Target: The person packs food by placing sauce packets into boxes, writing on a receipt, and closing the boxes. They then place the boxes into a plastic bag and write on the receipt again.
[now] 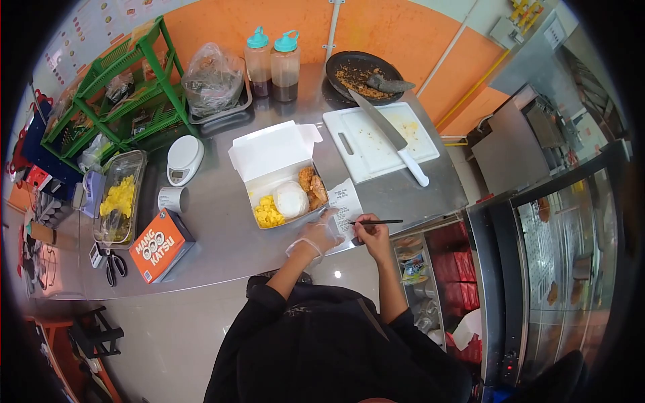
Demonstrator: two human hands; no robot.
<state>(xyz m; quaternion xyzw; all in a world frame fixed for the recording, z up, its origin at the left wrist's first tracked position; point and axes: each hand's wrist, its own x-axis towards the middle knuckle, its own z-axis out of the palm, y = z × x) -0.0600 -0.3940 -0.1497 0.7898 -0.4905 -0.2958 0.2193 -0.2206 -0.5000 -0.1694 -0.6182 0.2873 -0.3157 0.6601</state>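
My right hand [371, 235] holds a black pen [384, 221], its tip on a printed paper receipt [342, 207]. The left hand [320, 235], in a clear plastic glove, rests at the receipt's lower left edge; its fingers are partly hard to make out. Directly behind the left hand stands an open white meal box [275, 151], its lid raised away from me. Inside are a white mound of rice [291, 200], yellow scrambled egg [269, 213] and browned fried pieces [313, 186].
A white cutting board [363, 144] bears a large knife [386, 127]. Behind it sits a black mortar [346, 70]. Left are a white scale [185, 156], an orange box [161, 247], black scissors [115, 266], a glass container [138, 195] and a green rack [127, 101]. Two bottles [285, 70] stand behind.
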